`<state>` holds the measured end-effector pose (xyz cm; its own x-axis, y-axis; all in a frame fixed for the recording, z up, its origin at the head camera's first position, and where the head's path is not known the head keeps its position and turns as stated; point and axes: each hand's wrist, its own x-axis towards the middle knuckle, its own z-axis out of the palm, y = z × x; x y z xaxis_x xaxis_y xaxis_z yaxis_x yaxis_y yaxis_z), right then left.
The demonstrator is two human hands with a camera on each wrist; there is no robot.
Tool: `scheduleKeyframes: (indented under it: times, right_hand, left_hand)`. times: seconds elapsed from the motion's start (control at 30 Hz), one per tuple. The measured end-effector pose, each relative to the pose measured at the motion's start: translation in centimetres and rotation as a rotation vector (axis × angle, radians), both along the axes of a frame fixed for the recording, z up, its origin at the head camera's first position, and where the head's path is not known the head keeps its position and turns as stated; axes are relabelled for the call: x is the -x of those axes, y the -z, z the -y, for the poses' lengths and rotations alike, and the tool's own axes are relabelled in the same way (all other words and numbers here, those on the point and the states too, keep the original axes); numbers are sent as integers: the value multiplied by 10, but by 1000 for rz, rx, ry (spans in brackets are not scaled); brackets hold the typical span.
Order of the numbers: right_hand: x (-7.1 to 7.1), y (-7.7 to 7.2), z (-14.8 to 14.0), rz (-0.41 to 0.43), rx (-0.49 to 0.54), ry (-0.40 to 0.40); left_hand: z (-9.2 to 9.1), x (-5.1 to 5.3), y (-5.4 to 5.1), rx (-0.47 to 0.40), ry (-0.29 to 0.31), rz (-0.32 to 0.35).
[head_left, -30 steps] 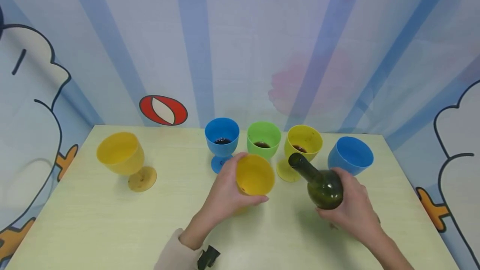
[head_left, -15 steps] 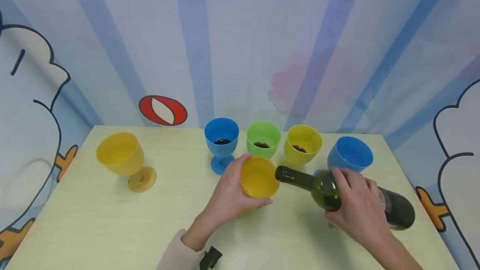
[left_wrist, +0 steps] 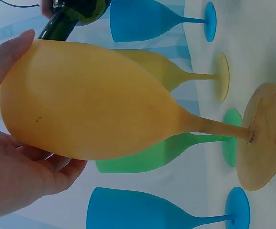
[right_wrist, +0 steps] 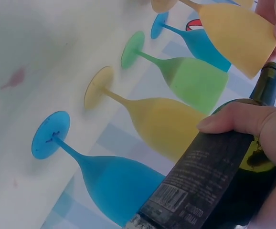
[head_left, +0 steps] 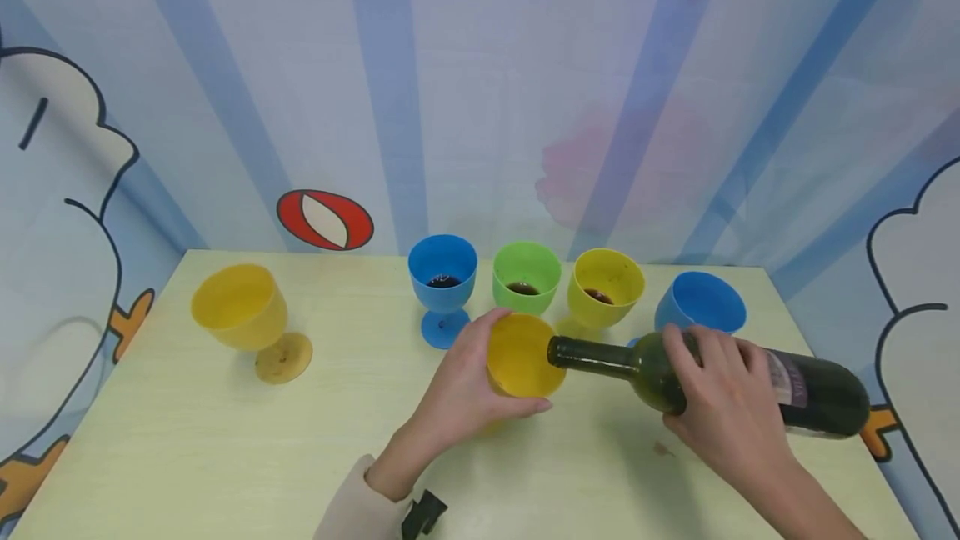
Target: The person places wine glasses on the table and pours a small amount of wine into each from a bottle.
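My left hand point(head_left: 459, 402) grips an orange-yellow plastic goblet point(head_left: 517, 365) round its bowl, near the rim. In the left wrist view the goblet's stem and foot point(left_wrist: 264, 138) show; whether the foot touches the table cannot be told. My right hand point(head_left: 731, 415) holds a dark green wine bottle point(head_left: 832, 394) by its upper body, tipped almost level. The bottle's mouth point(head_left: 557, 352) points left, at the goblet's right rim. No stream of liquid is visible. In the right wrist view a dark label point(right_wrist: 195, 176) faces the camera.
Behind my hands a row stands on the pale table point(head_left: 225, 465): blue goblet point(head_left: 442, 298), green goblet point(head_left: 527, 304), yellow goblet point(head_left: 600, 319), blue goblet point(head_left: 701, 307). The first three hold dark liquid. Another yellow goblet point(head_left: 247, 323) stands far left. A printed curtain point(head_left: 480, 107) hangs behind.
The bottle has swung from pointing away from me to lying almost level, its mouth moving left to the goblet's rim. My left hand has shifted slightly right with the goblet.
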<state>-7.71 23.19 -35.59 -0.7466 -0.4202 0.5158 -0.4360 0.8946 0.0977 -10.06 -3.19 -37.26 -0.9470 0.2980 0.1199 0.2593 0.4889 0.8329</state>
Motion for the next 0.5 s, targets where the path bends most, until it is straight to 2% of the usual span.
scheduleKeyframes:
  times: [0.23,0.5]
  right_hand:
    - [1,-3,-3,-44,-24,-14]
    - [1,-9,-2,-50,-68,-22]
  left_hand:
    - [0,0,-2,3,13,5]
    - [0,-1,-1,19,18,9]
